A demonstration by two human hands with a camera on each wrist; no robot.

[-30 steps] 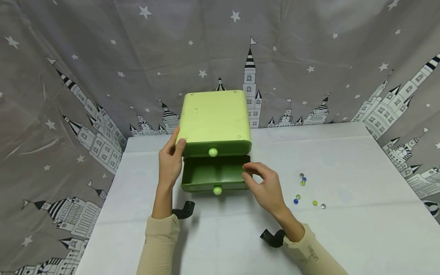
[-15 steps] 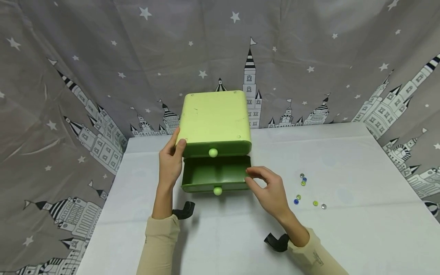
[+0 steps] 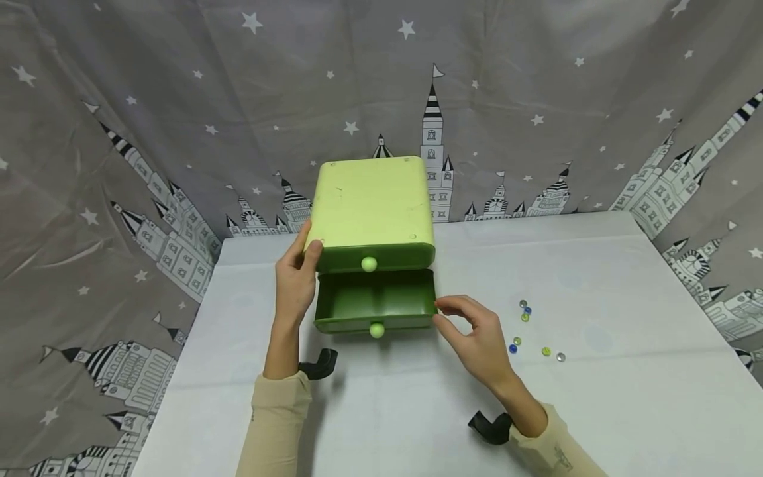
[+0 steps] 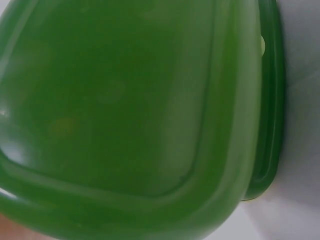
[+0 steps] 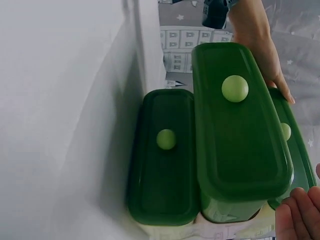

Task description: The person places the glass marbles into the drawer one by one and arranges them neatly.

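A small drawer cabinet (image 3: 371, 202) with a pale yellow-green top and dark green fronts stands on the table. Its middle drawer (image 3: 375, 324) is pulled out; the drawers above and below it (image 5: 165, 190) are closed in the right wrist view. My left hand (image 3: 295, 281) grips the cabinet's left side, thumb at the front top corner, fingers partly hidden. My right hand (image 3: 477, 338) is by the open drawer's right front corner, thumb and forefinger apart, with nothing visible between them. In the left wrist view, a green drawer front (image 4: 115, 100) fills most of the picture.
Several small glass gems lie on the white-covered table (image 3: 656, 397) to the right: a blue gem (image 3: 513, 348), a yellow-green gem (image 3: 546, 351), a clear gem (image 3: 561, 357) and others. A grey curtain (image 3: 536, 66) with stars and castles hangs behind and at both sides.
My right hand has drawn back from over the open drawer, moving right and toward me. The left hand, the cabinet and the gems stay put.
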